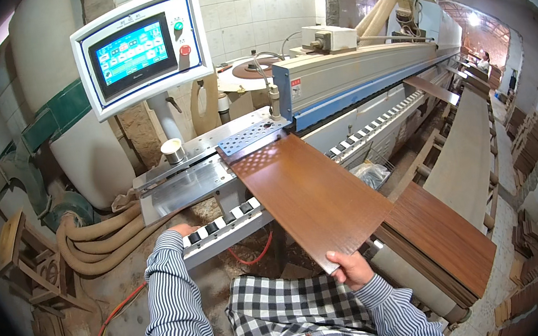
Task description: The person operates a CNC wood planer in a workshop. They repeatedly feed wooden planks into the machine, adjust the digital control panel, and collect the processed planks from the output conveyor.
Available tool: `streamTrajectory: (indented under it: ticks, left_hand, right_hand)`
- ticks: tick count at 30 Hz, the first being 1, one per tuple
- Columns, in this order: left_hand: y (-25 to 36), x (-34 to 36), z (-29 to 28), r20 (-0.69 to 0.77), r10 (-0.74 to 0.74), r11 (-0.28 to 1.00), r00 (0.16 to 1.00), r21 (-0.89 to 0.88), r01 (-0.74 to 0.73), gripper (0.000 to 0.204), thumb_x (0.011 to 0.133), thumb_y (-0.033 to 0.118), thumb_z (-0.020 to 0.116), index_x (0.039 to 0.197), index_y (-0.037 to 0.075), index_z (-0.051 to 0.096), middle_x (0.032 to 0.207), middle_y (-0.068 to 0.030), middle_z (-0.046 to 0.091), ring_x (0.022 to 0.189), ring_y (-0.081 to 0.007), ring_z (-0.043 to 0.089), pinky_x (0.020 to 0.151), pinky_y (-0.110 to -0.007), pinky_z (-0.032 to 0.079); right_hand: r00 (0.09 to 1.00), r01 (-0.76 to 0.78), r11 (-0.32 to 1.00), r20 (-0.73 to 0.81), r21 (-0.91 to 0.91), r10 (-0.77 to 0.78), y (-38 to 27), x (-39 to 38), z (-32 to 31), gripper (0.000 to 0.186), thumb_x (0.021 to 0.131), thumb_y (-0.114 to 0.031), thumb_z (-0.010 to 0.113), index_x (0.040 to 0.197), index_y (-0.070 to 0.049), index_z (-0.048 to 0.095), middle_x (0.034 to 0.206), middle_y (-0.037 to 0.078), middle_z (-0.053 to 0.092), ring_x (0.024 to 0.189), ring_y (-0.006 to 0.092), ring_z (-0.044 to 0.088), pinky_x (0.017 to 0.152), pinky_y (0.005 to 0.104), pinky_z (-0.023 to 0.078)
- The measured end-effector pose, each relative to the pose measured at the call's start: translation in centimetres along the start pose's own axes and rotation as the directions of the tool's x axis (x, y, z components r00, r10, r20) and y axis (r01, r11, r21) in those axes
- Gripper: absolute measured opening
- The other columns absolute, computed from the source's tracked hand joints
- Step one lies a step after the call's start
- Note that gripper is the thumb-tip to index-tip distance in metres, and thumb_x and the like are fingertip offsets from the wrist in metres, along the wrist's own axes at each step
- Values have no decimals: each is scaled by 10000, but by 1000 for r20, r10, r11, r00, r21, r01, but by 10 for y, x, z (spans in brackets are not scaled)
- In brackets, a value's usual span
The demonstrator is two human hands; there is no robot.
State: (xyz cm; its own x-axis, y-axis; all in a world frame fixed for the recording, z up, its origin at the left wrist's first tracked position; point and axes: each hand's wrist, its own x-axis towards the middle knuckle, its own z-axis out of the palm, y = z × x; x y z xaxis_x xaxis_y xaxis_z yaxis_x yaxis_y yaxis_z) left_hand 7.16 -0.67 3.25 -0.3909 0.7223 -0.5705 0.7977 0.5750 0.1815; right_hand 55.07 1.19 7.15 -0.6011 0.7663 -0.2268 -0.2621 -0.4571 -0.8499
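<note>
Checked cloth [272, 313] nearest; brown panel [315, 192]: corner in right hand [353, 269], left hand [186, 229] apart.

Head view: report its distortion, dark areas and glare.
In the head view, straight edges bow toward a black rim; in the head view, the distant lamp glares white; in the head view, light spots dot the brown panel near the perforated blue plate.

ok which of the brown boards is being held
The board whose near end the right hand grips; the stacked boards to its right lie unheld.
</note>
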Motion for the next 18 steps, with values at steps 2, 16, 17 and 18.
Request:
streamTrajectory:
  ticks: [2, 16, 17, 18]
  left_hand:
    - [0, -1, 0, -1, -3, 1000, 1000, 0, 3, 556, 860, 499, 398, 1132, 34, 538, 1160, -140, 545, 1056, -289, 507, 915, -347, 365]
    - [3, -2, -8, 5, -10, 1000, 1000, 1, 10, 543, 861, 492, 400, 1133, 42, 539, 1158, -136, 548, 1051, -283, 510, 909, -342, 370]
    - [1, -3, -9, 3, -15, 1000, 1000, 1, 15, 542, 862, 491, 400, 1133, 43, 539, 1157, -136, 548, 1051, -282, 511, 909, -342, 370]
    - [1, -2, -9, 5, -14, 1000, 1000, 3, 14, 541, 862, 491, 401, 1133, 44, 539, 1157, -136, 549, 1051, -282, 511, 908, -342, 371]
  right_hand:
    - [997, 40, 997, -69, -59, -44, -7, 3, -10, 199, 814, -204, 591, 831, -13, 541, 547, 22, 524, 338, 66, 418, 321, 163, 314]
    - [768, 361, 932, -580, 41, -272, -40, 3, -115, 465, 857, -458, 501, 765, -8, 575, 609, 102, 611, 460, 111, 524, 455, 212, 416]
    - [699, 378, 922, -628, -82, -342, -42, -13, -125, 421, 866, -415, 506, 789, -9, 581, 643, 102, 621, 477, 111, 530, 473, 206, 423]
    - [617, 381, 900, -666, -212, -419, -44, -34, -138, 377, 876, -372, 510, 812, -9, 587, 677, 102, 631, 495, 110, 536, 492, 201, 429]
